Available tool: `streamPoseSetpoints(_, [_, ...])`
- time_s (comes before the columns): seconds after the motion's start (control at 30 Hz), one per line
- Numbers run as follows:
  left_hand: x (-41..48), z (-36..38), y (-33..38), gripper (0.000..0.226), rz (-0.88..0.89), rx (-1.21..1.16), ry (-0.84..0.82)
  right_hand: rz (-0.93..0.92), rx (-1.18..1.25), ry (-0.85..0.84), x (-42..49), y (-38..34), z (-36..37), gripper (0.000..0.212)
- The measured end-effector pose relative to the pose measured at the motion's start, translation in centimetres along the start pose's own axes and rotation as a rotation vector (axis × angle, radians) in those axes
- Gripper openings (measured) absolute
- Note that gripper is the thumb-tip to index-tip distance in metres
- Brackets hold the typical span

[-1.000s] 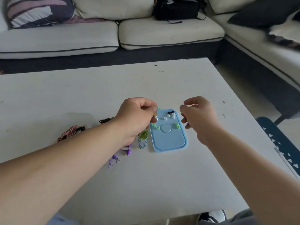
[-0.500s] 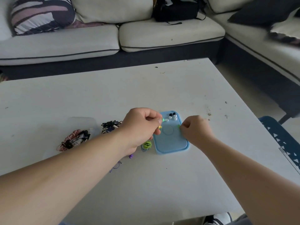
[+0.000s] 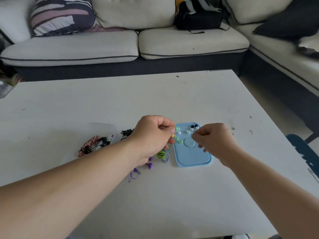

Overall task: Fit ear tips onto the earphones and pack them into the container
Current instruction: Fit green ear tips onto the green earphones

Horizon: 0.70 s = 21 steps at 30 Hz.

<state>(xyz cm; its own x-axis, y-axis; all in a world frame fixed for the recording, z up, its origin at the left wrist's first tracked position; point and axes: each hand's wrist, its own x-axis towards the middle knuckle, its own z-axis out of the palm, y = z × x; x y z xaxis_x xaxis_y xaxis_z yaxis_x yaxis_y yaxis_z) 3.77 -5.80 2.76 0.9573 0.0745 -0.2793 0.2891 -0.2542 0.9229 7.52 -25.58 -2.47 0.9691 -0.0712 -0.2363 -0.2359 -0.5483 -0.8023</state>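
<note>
Hovering over blue lid (image 3: 193, 157), both hands (image 3: 151, 135) (image 3: 214, 142) curled, pinching.

Soft, flat daylight, rather dim and cool, turns the white worktop (image 3: 107, 104) a matte grey. Its source cannot be told. Shadows are weak, with only faint, soft-edged patches just under the hands. The wide lens bows the worktop's far edge and bends the sofa (image 3: 189, 44) toward the upper corners. The right hand (image 3: 213, 141) smears with motion at its fingers (image 3: 201, 147), and the dark cushion (image 3: 293, 23) by the picture's right edge is blurred.
</note>
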Motion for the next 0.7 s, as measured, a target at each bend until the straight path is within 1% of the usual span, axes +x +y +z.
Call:
streamPoseSetpoints(0.07, [-0.1, -0.6, 0.1, 0.009, 0.006, -0.015, 0.011, 0.029, 0.325, -0.120, -1.7, -2.3, -0.1, 0.008])
streamPoseSetpoints(0.13, [-0.3, -1.3, 0.2, 0.009, 0.019, -0.033, 0.017, 0.071, 0.583, -0.245, -2.9, -3.9, 0.0, 0.010])
streamPoseSetpoints(0.23, [-0.6, -2.2, 0.3, 0.009, 0.045, -0.060, 0.019, 0.100, 0.784, -0.357, -3.6, -5.2, 0.5, 0.011])
streamPoseSetpoints(0.37, [-1.0, -3.2, 0.2, 0.009, 0.062, -0.086, -0.007, 0.102, 0.881, -0.420, -3.6, -5.9, 1.1, 0.022])
streamPoseSetpoints(0.5, [-1.2, -3.8, 0.1, 0.010, 0.060, -0.098, -0.026, 0.068, 0.894, -0.463, -3.5, -6.1, 1.6, 0.017])
streamPoseSetpoints(0.7, [-1.2, -4.2, 0.0, 0.009, 0.070, -0.089, -0.029, 0.042, 0.889, -0.482, -3.3, -5.9, 2.3, 0.019])
